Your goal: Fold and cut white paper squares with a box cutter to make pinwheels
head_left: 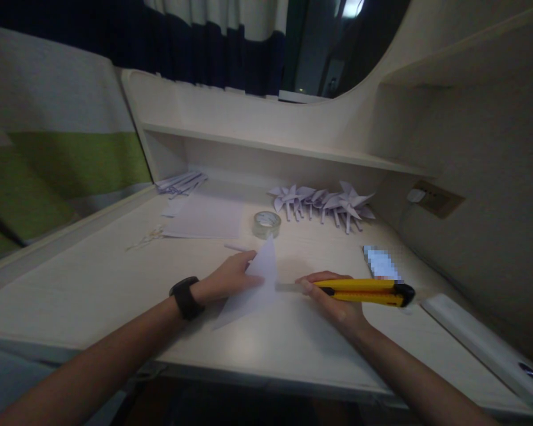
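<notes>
A folded triangular sheet of white paper (260, 284) lies on the pale desk (93, 284) in front of me. My left hand (231, 278), with a black watch on its wrist, presses down on the paper's left side, fingers pinched at its edge. My right hand (333, 296) is closed round a yellow utility knife (366, 291). The knife's blade is out and its tip touches the paper's right edge.
A roll of clear tape (266, 223) stands behind the paper. Several paper pinwheels (324, 204) lie at the back right, flat white sheets (204, 219) at the back left. A phone (382, 264) and a long white ruler-like bar (484, 346) lie at the right.
</notes>
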`<state>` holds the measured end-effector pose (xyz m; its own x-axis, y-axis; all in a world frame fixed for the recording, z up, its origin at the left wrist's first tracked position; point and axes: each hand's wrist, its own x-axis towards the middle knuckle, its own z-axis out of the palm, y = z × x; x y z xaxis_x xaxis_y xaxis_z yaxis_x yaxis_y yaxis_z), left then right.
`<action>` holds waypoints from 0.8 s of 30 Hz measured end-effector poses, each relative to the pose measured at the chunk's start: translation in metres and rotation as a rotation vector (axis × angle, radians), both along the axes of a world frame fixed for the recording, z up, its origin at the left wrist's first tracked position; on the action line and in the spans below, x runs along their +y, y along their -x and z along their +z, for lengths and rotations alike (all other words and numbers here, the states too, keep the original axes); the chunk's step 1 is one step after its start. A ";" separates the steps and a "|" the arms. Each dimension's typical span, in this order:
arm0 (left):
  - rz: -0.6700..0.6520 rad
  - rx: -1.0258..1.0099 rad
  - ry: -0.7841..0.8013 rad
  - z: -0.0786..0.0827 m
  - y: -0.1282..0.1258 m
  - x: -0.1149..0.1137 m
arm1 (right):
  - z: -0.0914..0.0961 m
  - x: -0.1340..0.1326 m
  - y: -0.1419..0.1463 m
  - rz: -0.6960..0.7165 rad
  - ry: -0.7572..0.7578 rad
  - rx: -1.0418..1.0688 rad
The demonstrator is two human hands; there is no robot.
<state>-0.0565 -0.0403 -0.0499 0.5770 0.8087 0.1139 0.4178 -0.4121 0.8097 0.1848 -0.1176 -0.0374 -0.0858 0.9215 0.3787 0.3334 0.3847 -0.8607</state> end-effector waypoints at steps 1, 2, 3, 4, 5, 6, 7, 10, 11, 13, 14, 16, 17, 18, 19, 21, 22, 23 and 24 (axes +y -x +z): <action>0.007 0.007 0.013 0.001 -0.001 -0.001 | 0.000 0.000 0.000 0.005 -0.003 -0.005; 0.009 0.016 0.024 0.002 -0.002 -0.001 | 0.000 0.000 0.001 0.006 -0.009 -0.012; 0.007 0.023 0.031 0.003 -0.004 -0.002 | -0.001 0.000 0.001 0.008 -0.018 -0.019; 0.005 0.029 0.031 0.003 -0.005 -0.002 | -0.001 0.000 0.001 0.011 -0.027 -0.024; 0.006 0.036 0.024 0.003 -0.006 -0.003 | -0.002 0.001 0.001 0.016 -0.036 -0.028; 0.013 0.043 0.014 0.003 -0.007 -0.003 | -0.002 0.001 0.001 0.020 -0.046 -0.030; 0.026 0.054 -0.001 0.003 -0.008 -0.003 | -0.002 0.000 0.001 0.027 -0.054 -0.033; 0.062 0.102 -0.075 0.003 -0.008 -0.004 | -0.001 -0.001 0.002 0.052 -0.096 -0.041; 0.062 0.118 -0.101 0.003 -0.008 -0.005 | -0.001 -0.002 0.002 0.063 -0.114 -0.045; 0.048 0.141 -0.133 0.005 -0.007 -0.007 | 0.000 -0.003 0.002 0.075 -0.149 -0.055; 0.039 0.146 -0.136 0.006 -0.007 -0.008 | 0.000 -0.003 0.002 0.075 -0.162 -0.062; 0.030 0.152 -0.133 0.007 -0.007 -0.009 | 0.000 -0.004 0.002 0.067 -0.181 -0.067; 0.029 0.154 -0.133 0.007 -0.007 -0.009 | 0.000 -0.003 0.002 0.064 -0.187 -0.066; 0.031 0.159 -0.137 0.006 -0.008 -0.009 | -0.001 -0.003 0.002 0.061 -0.191 -0.065; 0.037 0.163 -0.143 0.005 -0.008 -0.008 | -0.001 -0.003 0.002 0.063 -0.195 -0.063; 0.050 0.159 -0.151 0.004 -0.007 -0.007 | -0.002 -0.003 0.002 0.072 -0.198 -0.064; 0.047 0.146 -0.149 0.003 -0.007 -0.006 | -0.002 -0.002 0.002 0.080 -0.197 -0.068; 0.034 0.128 -0.139 0.003 -0.006 -0.006 | -0.002 -0.002 0.002 0.088 -0.195 -0.073; 0.013 0.106 -0.120 0.004 -0.005 -0.006 | -0.001 -0.002 0.002 0.091 -0.193 -0.080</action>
